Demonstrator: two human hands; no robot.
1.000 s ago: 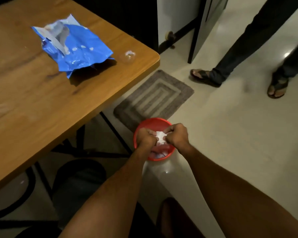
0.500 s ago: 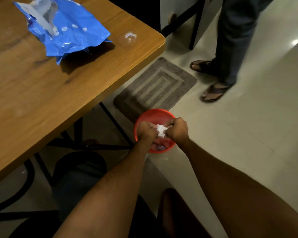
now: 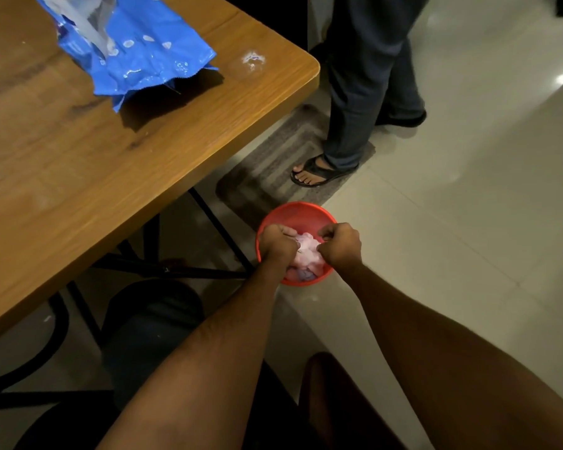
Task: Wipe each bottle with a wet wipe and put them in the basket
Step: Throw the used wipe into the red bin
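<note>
Both hands are low over the red basket (image 3: 298, 213) on the floor, left hand (image 3: 276, 245) and right hand (image 3: 341, 243) each pinching the crumpled wet wipe (image 3: 307, 251) between them. No bottle can be made out inside. Up left of the hands lies the blue wipes pack (image 3: 134, 50) on the wooden table (image 3: 78, 164). Just beyond the basket, a bystander's sandalled foot (image 3: 316, 172) rests on a grey mat (image 3: 264, 177).
</note>
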